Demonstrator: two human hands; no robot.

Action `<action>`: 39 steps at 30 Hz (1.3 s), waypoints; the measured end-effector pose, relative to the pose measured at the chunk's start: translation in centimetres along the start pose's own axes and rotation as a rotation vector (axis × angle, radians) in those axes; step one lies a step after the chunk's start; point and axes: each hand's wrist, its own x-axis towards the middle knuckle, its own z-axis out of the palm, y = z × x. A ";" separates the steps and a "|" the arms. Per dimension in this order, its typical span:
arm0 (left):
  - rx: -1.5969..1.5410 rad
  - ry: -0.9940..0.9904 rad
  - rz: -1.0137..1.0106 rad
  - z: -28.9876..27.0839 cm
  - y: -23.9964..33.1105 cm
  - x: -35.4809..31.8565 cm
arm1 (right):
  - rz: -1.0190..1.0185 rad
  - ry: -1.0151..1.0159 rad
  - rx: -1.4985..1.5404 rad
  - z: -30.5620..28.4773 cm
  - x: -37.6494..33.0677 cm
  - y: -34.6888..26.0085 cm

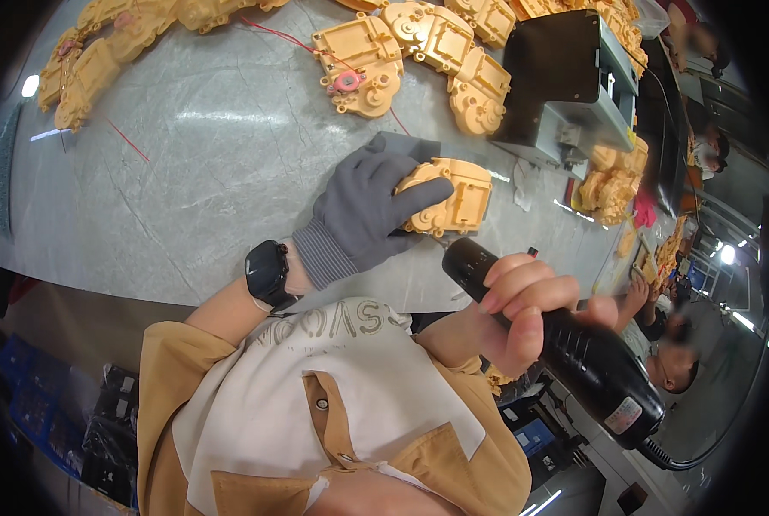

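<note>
My left hand point(363, 206), in a grey glove, is closed on a yellow plastic housing point(470, 196) with a recessed rectangular bay. The housing rests on a dark pad point(410, 146) on the grey table, its open inside facing up. My bare right hand point(530, 301) is wrapped round a black corded electric screwdriver point(595, 370). Its tip points at the housing's near edge, close to it; whether they touch I cannot tell. Beyond lies another yellow housing point(363, 64) with a pink round part point(347, 82) and red wires.
Several more yellow housings line the far side of the grey table point(204, 189). A black and grey boxy device point(565, 95) stands at the right, with a heap of yellow parts point(612, 181) beside it. Other people point(672, 365) sit along the right side. Blue crates point(40, 413) are at lower left.
</note>
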 end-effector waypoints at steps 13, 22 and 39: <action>-0.036 0.006 -0.018 -0.1 0.1 0.1 | 0.140 -0.187 -0.078 0.1 0.4 0.4; -0.030 0.000 -0.040 -0.3 0.3 0.0 | 0.122 -0.147 -0.063 0.9 0.2 1.6; -0.076 0.001 0.064 -0.8 0.3 0.7 | -0.227 0.510 -0.575 -10.1 9.4 5.3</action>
